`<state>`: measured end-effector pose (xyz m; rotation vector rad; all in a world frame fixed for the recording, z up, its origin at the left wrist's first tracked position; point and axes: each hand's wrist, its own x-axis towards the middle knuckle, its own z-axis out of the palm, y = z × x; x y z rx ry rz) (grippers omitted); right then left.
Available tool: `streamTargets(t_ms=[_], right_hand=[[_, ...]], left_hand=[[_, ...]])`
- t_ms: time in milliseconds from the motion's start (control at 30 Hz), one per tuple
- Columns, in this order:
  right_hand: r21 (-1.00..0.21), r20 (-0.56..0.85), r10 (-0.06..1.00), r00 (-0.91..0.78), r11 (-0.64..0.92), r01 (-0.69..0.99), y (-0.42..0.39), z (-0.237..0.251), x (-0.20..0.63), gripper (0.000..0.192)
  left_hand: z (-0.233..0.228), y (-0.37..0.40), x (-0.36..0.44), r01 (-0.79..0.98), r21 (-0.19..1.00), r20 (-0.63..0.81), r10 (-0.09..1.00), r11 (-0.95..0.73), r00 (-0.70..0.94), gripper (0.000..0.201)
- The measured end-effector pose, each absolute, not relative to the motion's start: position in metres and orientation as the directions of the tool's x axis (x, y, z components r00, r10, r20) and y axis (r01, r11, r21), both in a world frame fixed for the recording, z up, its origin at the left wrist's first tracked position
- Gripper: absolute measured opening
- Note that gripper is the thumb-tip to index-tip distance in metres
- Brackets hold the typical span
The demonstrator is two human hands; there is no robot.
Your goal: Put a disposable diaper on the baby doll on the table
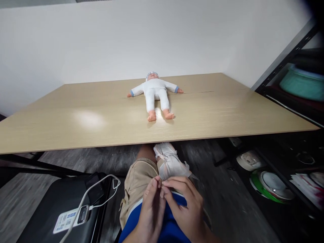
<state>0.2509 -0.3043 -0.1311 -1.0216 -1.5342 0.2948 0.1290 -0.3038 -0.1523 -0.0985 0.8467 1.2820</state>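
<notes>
Over my lap, my left hand [152, 202] and my right hand [184, 204] meet at the fingertips. Both are pinched closed; whatever lies between the fingers is too small or hidden to make out. Just beyond them a crumpled white wrap, like gauze or thin tissue with loose ends [170, 162], covers my right knee area. On the table [101, 130] a baby doll [155, 88] lies on its back, arms spread and bare feet toward me. It wears a white suit with blue cuffs and a white printed headband or cap. Neither hand touches the doll.
At left, a black case or seat [50, 199] carries a small device [83, 214] with a white cable [86, 194] and a labelled card. A black shelf at right holds a teal container [302, 82]. Lower down are a green-rimmed lidded pot [272, 185] and packets.
</notes>
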Motion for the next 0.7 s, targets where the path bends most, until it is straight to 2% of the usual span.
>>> streamTargets(t_ms=[167, 367, 700], right_hand=[[-0.622, 0.740, 0.665, 0.099, 0.621, 0.476, -0.302, -0.124, 0.246, 0.031], [-0.579, 0.771, 0.631, 0.085, 0.639, 0.507, -0.306, -0.121, 0.246, 0.032], [-0.528, 0.797, 0.602, 0.049, 0.654, 0.542, -0.306, -0.123, 0.247, 0.038]], left_hand=[[-0.148, -0.312, 0.129, -0.822, 0.446, -0.547, 0.835, 0.353, 0.062, 0.046], [-0.141, -0.314, 0.128, -0.758, 0.553, -0.486, 0.873, 0.345, 0.043, 0.041], [-0.146, -0.319, 0.125, -0.743, 0.579, -0.473, 0.881, 0.337, 0.031, 0.041]])
